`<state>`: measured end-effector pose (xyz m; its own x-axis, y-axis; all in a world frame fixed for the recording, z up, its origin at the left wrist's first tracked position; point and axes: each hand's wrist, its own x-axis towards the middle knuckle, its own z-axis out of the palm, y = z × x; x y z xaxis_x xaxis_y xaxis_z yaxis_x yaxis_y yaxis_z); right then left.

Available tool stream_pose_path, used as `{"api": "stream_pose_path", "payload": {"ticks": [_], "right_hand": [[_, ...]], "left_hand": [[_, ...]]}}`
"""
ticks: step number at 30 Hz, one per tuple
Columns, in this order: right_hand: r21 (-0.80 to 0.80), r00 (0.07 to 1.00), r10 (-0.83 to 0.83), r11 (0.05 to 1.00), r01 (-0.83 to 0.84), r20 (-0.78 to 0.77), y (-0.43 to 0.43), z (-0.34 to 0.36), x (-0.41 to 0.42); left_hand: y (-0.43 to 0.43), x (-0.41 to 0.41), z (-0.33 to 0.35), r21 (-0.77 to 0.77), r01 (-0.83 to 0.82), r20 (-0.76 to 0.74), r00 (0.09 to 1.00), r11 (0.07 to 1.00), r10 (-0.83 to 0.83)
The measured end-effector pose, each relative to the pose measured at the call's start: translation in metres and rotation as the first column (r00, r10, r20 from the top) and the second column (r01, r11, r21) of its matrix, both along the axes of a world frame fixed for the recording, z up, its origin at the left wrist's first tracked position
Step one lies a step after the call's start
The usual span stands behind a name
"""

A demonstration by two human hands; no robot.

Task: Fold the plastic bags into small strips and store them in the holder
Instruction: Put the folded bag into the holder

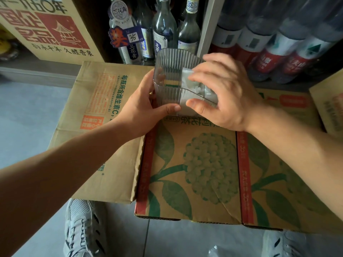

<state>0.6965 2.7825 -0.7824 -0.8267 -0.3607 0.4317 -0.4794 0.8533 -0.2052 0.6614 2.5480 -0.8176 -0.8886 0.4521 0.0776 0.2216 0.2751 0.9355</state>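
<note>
A clear ribbed plastic holder (171, 71) stands on a cardboard box (194, 164) printed with a green flower. My left hand (143, 108) grips the holder's left wall, thumb along its front. My right hand (224, 91) pinches a folded white plastic bag strip (187, 78) at the holder's right side, thumb on the front and fingers over the top. The strip sits partly inside the holder; its lower part is hidden by my fingers and the wall.
A second flattened box (100, 101) lies under the left side. Glass bottles (165, 28) and red-labelled bottles (274, 52) stand close behind the holder. Another carton (328, 104) is at the right. My shoes (81, 227) rest on the tiled floor; crumpled clear plastic (220, 251) lies at the bottom.
</note>
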Motion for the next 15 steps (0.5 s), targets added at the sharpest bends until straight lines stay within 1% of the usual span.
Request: {"api": "stream_pose_path", "payload": {"ticks": [9, 12, 15], "right_hand": [[0.103, 0.998, -0.048, 0.993, 0.051, -0.034, -0.0015, -0.0025, 0.0017], [0.151, 0.999, -0.050, 0.987, 0.052, -0.018, -0.0034, -0.0004, -0.0001], [0.141, 0.998, -0.047, 0.989, 0.042, 0.033, -0.0042, 0.0023, 0.0007]], "left_hand": [[0.0004, 0.0021, 0.0046, -0.031, -0.010, -0.011, 1.000, 0.999, 0.009], [-0.0002, 0.0016, 0.0031, -0.046, -0.015, -0.004, 1.000, 0.999, 0.014], [0.0007, 0.0037, 0.0042, -0.055, -0.039, 0.006, 0.999, 0.998, 0.040]]}}
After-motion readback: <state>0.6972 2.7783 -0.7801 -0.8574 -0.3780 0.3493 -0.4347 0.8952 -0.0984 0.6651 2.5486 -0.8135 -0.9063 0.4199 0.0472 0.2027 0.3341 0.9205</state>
